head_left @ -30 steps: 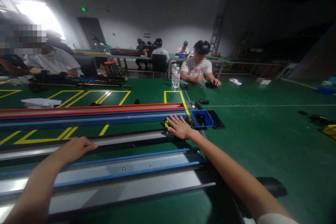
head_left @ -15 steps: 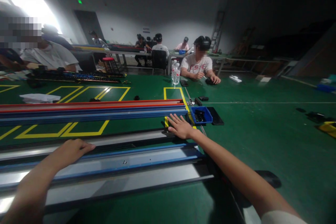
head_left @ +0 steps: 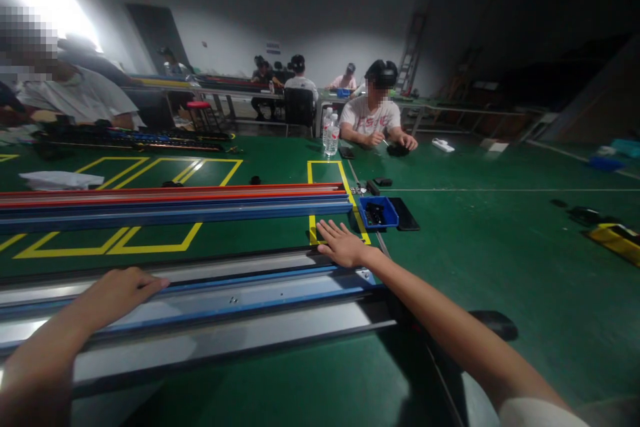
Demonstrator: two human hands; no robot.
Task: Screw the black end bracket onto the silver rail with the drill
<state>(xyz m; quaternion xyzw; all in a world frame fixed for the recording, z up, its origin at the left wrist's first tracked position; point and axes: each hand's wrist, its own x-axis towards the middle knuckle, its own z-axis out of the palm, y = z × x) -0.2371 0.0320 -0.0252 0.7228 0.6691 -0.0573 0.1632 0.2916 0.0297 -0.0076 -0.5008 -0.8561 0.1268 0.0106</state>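
My left hand point(head_left: 125, 290) curls over a long black-edged metal profile point(head_left: 270, 263), thumb pointing right and the other fingertips hidden on its far side. At that profile's right end lies my right hand point(head_left: 343, 244), palm down with fingers spread over the far edge. Against its near side is a blue-edged metal profile point(head_left: 200, 301) with small holes in its pale face. Closest to me lies a wider grey profile point(head_left: 225, 339), also lengthwise across the green table point(head_left: 280, 387).
Beyond my hands lie red point(head_left: 225, 191) and blue profiles point(head_left: 225, 211). A blue bin point(head_left: 384, 224) of black parts stands by their right ends, beside a dark phone-like slab point(head_left: 406, 215). Water bottles point(head_left: 331, 137) and a seated co-worker point(head_left: 373, 117) are across the table.
The black-edged profile has come toward me, closing the dark gap to the blue-edged one. Both hands stay on it. The view has shifted slightly.
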